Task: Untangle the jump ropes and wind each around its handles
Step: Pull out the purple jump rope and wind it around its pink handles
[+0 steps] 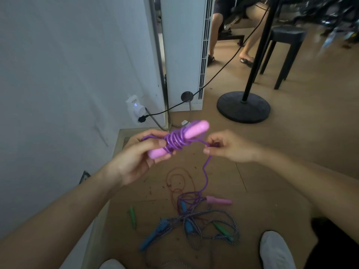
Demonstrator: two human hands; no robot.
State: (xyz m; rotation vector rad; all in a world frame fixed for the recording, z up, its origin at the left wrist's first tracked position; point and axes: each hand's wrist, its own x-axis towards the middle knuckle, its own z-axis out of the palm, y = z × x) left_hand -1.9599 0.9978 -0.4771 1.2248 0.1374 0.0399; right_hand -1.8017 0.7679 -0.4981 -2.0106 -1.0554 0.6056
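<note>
Hands: left hand (pixel 136 160) grips the coil-wrapped pink handle (pixel 196 129); right hand (pixel 233 147), at 3 o'clock, pinches the purple rope (pixel 207 179). It drops toward 6 o'clock into the tangle (pixel 186 216) on the floor (pixel 272 152); pulling may snag there and slacken coils.

On your left a plain white wall (pixel 58 74) runs down to a tan, wood-look floor (pixel 291 152). Low on it sits a white socket (pixel 136 106) showing a small blue light, with a black plug in it. A black cable (pixel 219 71) rises from there toward the upper right. Ahead of you stands a tall white floor air conditioner (pixel 182 55), slotted down its right edge. Right of it are a black round-based stand (pixel 242 111), a black stool (pixel 287 33) and a seated person's legs (pixel 214 35). The light is dim.
</note>
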